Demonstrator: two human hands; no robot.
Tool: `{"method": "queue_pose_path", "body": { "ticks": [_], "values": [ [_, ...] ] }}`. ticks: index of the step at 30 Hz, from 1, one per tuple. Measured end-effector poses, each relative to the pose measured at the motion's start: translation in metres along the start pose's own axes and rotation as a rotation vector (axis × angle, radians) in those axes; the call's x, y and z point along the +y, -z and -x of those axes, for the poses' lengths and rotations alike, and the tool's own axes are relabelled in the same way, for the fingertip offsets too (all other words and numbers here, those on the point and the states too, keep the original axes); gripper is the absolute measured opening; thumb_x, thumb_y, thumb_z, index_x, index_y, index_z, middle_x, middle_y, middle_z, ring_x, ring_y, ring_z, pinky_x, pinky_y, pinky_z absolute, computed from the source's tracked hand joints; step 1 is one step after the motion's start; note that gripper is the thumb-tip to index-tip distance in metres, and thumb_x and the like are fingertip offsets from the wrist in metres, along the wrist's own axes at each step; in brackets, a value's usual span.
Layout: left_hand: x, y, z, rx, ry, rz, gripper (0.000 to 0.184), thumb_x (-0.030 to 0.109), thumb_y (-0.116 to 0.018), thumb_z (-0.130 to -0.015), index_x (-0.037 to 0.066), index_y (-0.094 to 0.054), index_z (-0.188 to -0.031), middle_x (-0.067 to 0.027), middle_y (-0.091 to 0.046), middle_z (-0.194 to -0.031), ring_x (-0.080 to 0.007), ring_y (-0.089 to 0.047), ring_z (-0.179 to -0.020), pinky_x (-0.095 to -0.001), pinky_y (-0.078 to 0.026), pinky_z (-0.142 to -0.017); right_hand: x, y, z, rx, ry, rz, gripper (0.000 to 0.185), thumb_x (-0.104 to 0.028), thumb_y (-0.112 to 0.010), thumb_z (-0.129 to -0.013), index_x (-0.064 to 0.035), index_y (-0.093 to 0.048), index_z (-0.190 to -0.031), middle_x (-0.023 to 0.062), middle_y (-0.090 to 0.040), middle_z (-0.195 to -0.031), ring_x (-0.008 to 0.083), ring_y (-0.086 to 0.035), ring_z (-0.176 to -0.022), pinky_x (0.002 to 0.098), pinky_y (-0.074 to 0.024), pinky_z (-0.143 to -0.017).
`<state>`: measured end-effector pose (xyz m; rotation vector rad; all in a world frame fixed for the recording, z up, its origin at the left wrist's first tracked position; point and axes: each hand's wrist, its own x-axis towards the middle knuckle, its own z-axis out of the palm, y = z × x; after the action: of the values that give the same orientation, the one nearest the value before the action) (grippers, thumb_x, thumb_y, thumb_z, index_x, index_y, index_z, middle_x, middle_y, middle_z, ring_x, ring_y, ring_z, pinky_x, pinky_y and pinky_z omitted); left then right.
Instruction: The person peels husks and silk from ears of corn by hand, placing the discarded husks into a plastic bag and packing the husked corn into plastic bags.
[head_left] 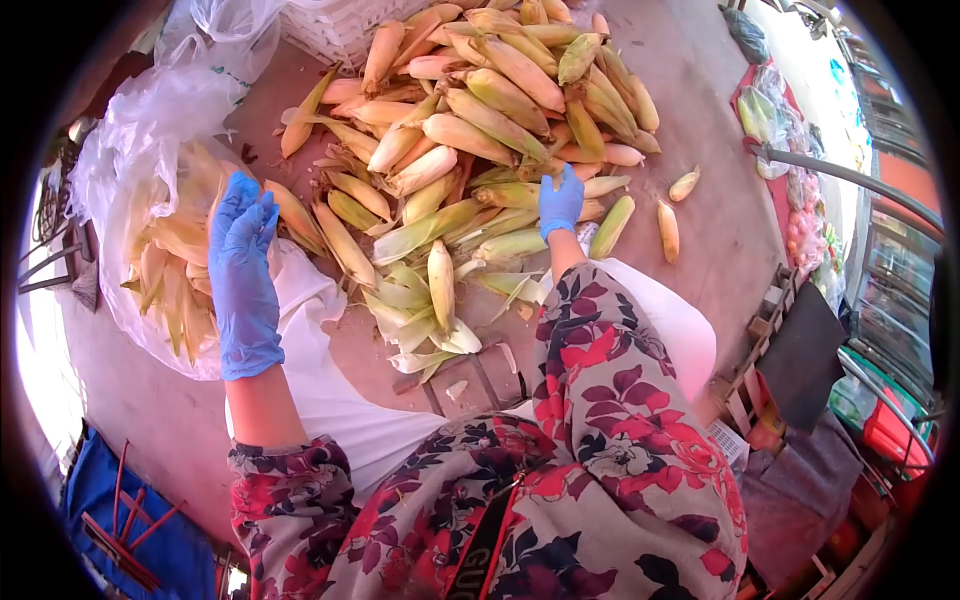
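My left hand [243, 280], in a blue glove, is raised beside a clear plastic bag [120, 170]. Its fingers are stretched out close together and hold nothing I can see. Pale corn husks [170, 265] fill the bag. My right hand [561, 204], also gloved in blue, reaches down onto the near right side of a heap of unshucked corn [495, 120]. Thumb and fingers are apart there, touching or just above the ears. An ear of corn [508, 194] lies just left of that hand. Peeled-off husks [415, 320] lie in front of my knees.
Behind the heap stands a white basket [335, 30]. Two loose ears, one of them a small ear [685, 184], lie on the floor to the right. Farther right are bagged goods [775, 125] and a curved metal bar [850, 170]. Blue cloth [150, 500] is at the lower left.
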<state>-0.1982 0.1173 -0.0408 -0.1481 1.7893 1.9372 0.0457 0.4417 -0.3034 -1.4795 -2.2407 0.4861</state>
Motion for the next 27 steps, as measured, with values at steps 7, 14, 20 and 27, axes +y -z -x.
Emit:
{"method": "queue_pose_path", "body": {
  "ticks": [7,14,20,27],
  "values": [
    [-0.028,-0.022,-0.013,-0.201,-0.084,-0.234,0.054,0.014,-0.054,-0.084,0.0,-0.036,-0.133,-0.0103,-0.043,-0.131,-0.0206,-0.044,-0.118,-0.0313,-0.035,-0.099,-0.092,-0.002,-0.038,-0.598,0.08,0.289,0.06,-0.049,-0.063,-0.073,-0.0002,-0.054,-0.107,0.0245,-0.058,-0.1,0.04,-0.055,-0.094,0.0443,-0.0443,-0.08],
    [-0.014,-0.038,0.002,-0.438,-0.708,-1.058,0.085,0.017,-0.072,-0.063,0.017,-0.031,-0.138,-0.0179,-0.039,-0.133,-0.0356,-0.036,-0.123,-0.0422,-0.03,-0.103,-0.203,0.113,-0.011,-1.201,-0.139,-0.308,0.058,-0.056,-0.05,-0.082,-0.0029,-0.061,-0.063,0.01,-0.05,-0.047,0.0185,-0.047,-0.039,0.0303,-0.0381,-0.041],
    [-0.02,-0.06,0.053,-0.463,-0.966,-0.731,0.089,0.026,-0.08,-0.054,0.015,-0.038,-0.132,-0.0174,-0.042,-0.13,-0.0344,-0.036,-0.123,-0.0423,-0.027,-0.104,-0.253,0.263,0.011,-1.598,-0.387,-0.862,0.059,-0.055,-0.043,-0.087,-0.0031,-0.059,-0.063,0.0067,-0.055,-0.052,0.0094,-0.041,-0.037,0.0233,-0.0335,-0.036],
    [-0.04,-0.049,0.148,-0.669,-0.281,0.111,0.071,0.031,-0.077,-0.068,-0.001,-0.045,-0.123,-0.0049,-0.053,-0.111,-0.012,-0.049,-0.099,-0.0261,-0.04,-0.088,-0.261,0.318,0.086,-0.593,0.22,-1.245,0.032,-0.032,-0.051,-0.091,-0.0023,-0.063,-0.097,0.0037,-0.065,-0.087,0.0053,-0.053,-0.067,0.0193,-0.0445,-0.061]
  ]
}}
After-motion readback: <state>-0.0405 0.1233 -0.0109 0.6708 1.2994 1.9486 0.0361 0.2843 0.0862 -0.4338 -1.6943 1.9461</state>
